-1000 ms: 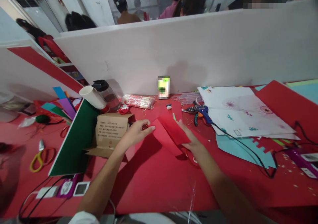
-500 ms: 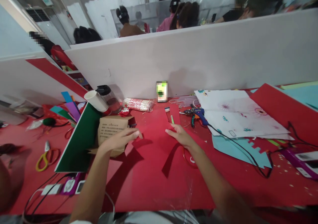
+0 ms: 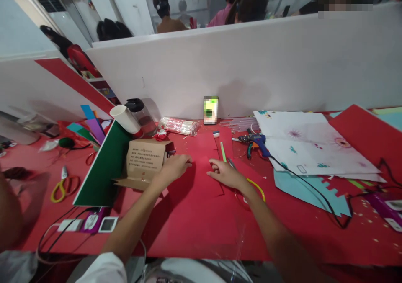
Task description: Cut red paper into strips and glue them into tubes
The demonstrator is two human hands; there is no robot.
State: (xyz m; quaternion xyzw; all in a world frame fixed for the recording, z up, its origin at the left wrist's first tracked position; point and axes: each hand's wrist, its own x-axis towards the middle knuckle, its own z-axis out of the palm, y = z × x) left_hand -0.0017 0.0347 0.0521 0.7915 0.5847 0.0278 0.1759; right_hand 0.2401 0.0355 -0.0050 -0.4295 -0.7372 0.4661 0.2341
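My left hand [image 3: 176,167] is over the red tabletop beside a brown paper bag [image 3: 144,161], its fingers curled in. Facing it, my right hand [image 3: 226,174] has thumb and forefinger bent together. Between them is a sheet of red paper [image 3: 200,170], gripped near its two sides; its outline blends into the red table. Under my right wrist lie scissors with yellow and red handles [image 3: 258,187]. A light green strip [image 3: 223,152] and a small brush-like tool [image 3: 216,135] lie just beyond my right hand.
A blue glue gun [image 3: 259,142] with a black cord lies right of centre, near printed white sheets [image 3: 314,140] and light blue paper [image 3: 309,191]. A green board [image 3: 100,170], cup [image 3: 125,119] and bottle [image 3: 144,117] stand left. A phone [image 3: 210,110] leans on the partition.
My hands have come closer together and their fingers have curled in. The red paper, bowed with a dark shadow below it before, now shows less clearly. The view has shifted slightly.
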